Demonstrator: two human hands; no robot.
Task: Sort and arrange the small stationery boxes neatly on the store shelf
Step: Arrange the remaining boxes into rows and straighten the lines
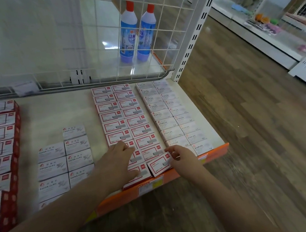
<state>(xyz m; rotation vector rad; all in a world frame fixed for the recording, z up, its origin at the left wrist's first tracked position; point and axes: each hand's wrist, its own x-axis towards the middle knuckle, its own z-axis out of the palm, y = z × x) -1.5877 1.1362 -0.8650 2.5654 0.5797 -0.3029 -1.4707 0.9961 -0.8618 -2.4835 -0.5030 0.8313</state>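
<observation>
On the white shelf (54, 114) lie rows of small boxes. Two columns of red-bordered white boxes (119, 115) run front to back, and two columns of grey staples boxes (166, 112) lie to their right. My left hand (115, 162) rests flat, fingers spread, on the front boxes of the left red-bordered column. My right hand (182, 155) pinches the right end of a tilted red-bordered box (159, 164) at the front of the second column, near the shelf edge. Grey paper-clips boxes (66, 159) sit to the left.
Stacked red boxes (1, 149) line the shelf's left end. An orange price strip (155, 185) runs along the front edge. A wire grid (140, 33) stands behind the shelf, with two blue bottles (136, 33) beyond it. Wooden floor and another shelf unit (264, 36) are to the right.
</observation>
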